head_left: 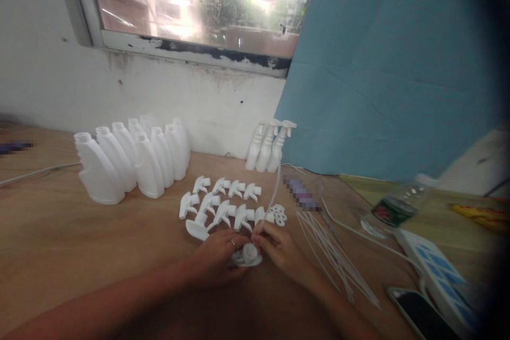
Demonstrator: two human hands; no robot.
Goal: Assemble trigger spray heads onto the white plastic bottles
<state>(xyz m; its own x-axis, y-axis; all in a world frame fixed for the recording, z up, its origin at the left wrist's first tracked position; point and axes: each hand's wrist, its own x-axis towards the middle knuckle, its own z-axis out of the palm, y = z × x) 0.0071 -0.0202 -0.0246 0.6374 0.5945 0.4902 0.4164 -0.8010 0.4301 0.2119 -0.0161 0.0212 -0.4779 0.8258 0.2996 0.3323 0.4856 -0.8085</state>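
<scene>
Near the table's front edge, my left hand is closed around a white trigger spray head, its round collar facing up. Right beside it, my right hand pinches a thin, clear plastic tube near its lower end. That tube rises and curves up past the table's middle. Both hands nearly touch; whether the tube's end is in the spray head is hidden by my fingers. Just beyond my hands, more white trigger spray heads lie in two rows, with small white ring washers at their right.
White bottles without tops stand at the left back. Three spray bottles with heads stand by the wall. Loose tubes lie on the right, near a water bottle, a power strip and a phone.
</scene>
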